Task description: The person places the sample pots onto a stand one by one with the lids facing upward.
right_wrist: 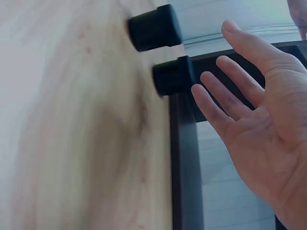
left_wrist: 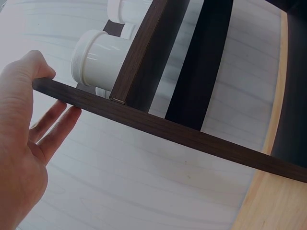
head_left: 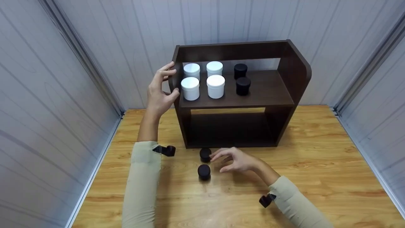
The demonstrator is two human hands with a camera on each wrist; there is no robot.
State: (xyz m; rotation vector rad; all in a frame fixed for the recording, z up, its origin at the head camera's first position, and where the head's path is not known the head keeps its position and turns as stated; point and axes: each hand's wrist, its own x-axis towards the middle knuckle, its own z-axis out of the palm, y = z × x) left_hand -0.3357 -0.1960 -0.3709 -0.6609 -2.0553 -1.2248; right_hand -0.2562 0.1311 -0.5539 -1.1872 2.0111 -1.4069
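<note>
My left hand [head_left: 159,96] grips the upper left side panel [head_left: 176,68] of a dark brown wooden shelf [head_left: 237,105]. In the left wrist view, the thumb is on one face of that panel and the fingers [left_wrist: 53,125] are on the other. Over the table, my right hand [head_left: 238,161] has its fingers spread and holds nothing. Its fingertips are right by a black lidded jar [head_left: 205,154] in front of the shelf. A second black jar [head_left: 204,172] stands nearer to me. Both appear upright, also in the right wrist view.
On the upper board stand several white lidded jars [head_left: 215,86] at left and two black jars [head_left: 243,85] beside them. The shelf's lower level [head_left: 232,128] lies beneath. Under everything is a wood-grain table [head_left: 316,164]. Pale panel walls [head_left: 139,38] enclose the back and sides.
</note>
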